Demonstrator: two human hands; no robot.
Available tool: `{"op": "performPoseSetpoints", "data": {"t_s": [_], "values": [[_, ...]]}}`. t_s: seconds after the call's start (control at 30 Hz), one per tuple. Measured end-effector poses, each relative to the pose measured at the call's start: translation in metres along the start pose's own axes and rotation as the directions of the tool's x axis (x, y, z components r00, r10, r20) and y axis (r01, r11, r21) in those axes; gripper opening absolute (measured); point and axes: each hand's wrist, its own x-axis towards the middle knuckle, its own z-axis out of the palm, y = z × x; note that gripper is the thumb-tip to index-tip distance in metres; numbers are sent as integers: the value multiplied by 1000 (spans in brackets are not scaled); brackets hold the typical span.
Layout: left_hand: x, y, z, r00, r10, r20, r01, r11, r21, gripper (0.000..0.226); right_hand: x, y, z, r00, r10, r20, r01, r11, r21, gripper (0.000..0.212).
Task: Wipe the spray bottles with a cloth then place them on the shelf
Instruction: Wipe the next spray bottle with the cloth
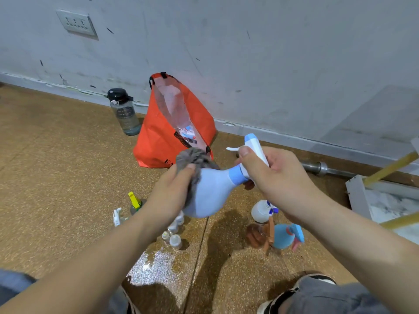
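Note:
A pale blue spray bottle [212, 191] with a white and blue trigger head is held tilted in the air above the floor. My right hand [272, 171] grips its white spray head and neck. My left hand [174, 189] holds a grey fluffy cloth [195, 158] against the bottle's body. On the floor below stand several more spray bottles: a yellow-topped one [135, 201], a white one [117, 216], small clear ones [175, 240], a white round one [263, 210], a brown one [257, 235] and a blue one [286, 237].
An orange bag [163, 137] leans on the wall, with a dark water bottle [124, 112] to its left. A metal bar [322, 168] lies along the skirting. A white shelf frame [358, 196] with yellow rods sits at the right. My knees are at the bottom corners.

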Motion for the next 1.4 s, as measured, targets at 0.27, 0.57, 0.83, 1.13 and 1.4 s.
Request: {"op": "performPoseSetpoints", "data": {"t_s": [0.27, 0.57, 0.83, 1.13, 1.4], "values": [[-15, 20, 8, 998, 29, -61, -25, 997, 70, 27, 6, 6, -6, 992, -53, 113, 51, 999, 16, 50], [-10, -14, 9, 996, -57, 65, 61, 996, -68, 32, 3, 8, 1, 996, 21, 82, -18, 999, -33, 53], [-19, -8, 14, 938, -322, 125, 346, 880, -326, 36, 20, 25, -1, 949, 239, -205, -210, 966, 151, 57], [-42, 19, 31, 958, 274, 80, -277, 960, 37, 16, 19, 18, 11, 903, 428, -21, -372, 807, 459, 48], [-37, 24, 30, 972, 237, -5, -237, 972, -11, 18, 0, 19, 36, 939, 337, 64, -338, 876, 343, 58]]}}
